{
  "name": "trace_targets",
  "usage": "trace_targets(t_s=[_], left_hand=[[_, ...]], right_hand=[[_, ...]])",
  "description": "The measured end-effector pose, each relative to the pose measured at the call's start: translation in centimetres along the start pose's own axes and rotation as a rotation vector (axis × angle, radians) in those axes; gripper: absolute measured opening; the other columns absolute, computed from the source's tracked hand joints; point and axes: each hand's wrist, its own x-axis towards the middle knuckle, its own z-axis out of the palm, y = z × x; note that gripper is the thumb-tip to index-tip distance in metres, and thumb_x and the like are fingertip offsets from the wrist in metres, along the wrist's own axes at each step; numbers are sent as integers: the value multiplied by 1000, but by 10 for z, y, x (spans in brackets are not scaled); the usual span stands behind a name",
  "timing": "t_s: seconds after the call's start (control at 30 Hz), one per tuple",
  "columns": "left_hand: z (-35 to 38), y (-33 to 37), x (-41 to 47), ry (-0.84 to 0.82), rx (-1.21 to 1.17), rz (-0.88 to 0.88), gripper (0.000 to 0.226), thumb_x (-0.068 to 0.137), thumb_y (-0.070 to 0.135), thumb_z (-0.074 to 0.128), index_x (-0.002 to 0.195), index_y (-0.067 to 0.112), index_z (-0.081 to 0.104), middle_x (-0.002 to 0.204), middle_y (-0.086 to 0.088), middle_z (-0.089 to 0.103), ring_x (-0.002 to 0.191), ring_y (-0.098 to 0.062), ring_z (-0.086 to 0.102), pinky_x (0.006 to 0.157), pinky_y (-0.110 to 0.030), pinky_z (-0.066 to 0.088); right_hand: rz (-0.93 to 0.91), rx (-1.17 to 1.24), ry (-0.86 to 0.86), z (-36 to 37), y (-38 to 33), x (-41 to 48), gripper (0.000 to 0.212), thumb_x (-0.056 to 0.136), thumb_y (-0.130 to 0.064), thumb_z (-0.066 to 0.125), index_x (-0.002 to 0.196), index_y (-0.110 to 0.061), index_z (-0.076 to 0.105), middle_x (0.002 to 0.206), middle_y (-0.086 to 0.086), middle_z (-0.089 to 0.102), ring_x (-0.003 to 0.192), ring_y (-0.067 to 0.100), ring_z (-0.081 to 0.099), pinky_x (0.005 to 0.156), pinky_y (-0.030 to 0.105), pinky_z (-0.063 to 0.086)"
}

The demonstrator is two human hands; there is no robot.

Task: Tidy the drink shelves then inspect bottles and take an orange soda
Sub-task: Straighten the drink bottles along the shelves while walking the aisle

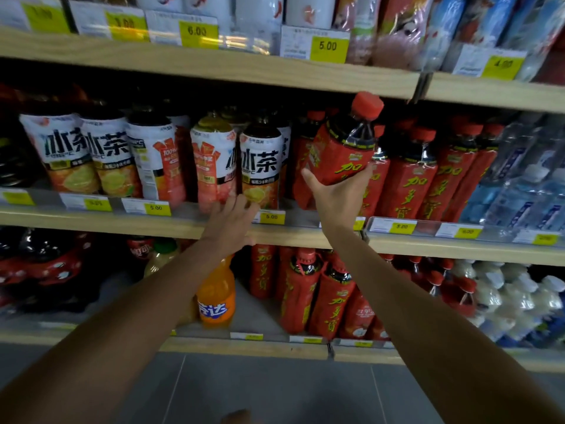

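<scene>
Head view: the orange soda [216,296] stands upright on the bottom shelf [260,347], lower centre of the frame, partly hidden behind the left forearm. No hand touches it, so the taking is not yet done.

Just above it, the left hand [233,217] reaches to the front edge of the middle shelf [91,223]. Its fingers are stretched out and grasp nothing. The tips lie at the foot of the tea bottles [260,166], but whether they touch one cannot be told.

At right of centre, the right hand [339,194] clasps a red bottle [344,148] from below, with the thumb on the left side of the label. The bottle is tilted, its cap pointing to the upper right, and it is held clear of the shelf in front of a row of like red bottles [428,172].

This looks like the tidying or inspecting stage, with one bottle in hand. The tea bottles face different ways and some lean, so the straightening of that row seems unfinished.

Further out, water bottles [519,179] fill the right edge of the frame and dark cola bottles [46,261] the lower left. Yellow price tags [156,208] run along the shelf edges.
</scene>
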Motion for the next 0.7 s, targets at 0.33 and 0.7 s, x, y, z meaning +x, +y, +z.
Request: trace_targets(t_s=[0.33,0.7], left_hand=[[12,-6,-1,75,54,30,75,78,53,65,132,16,29,135,-14,30,134,-33,24,101,-53,35],[16,-6,-2,123,82,9,74,73,52,69,127,16,33,127,-11,37,118,-30,38,93,-49,38]], right_hand=[[41,-119,42,41,10,6,112,55,-52,85,138,-3,27,129,7,46,121,21,47,91,22,36],[107,-378,43,59,29,-11,118,62,-56,78,143,2,16,139,14,37,128,29,38,91,41,45]])
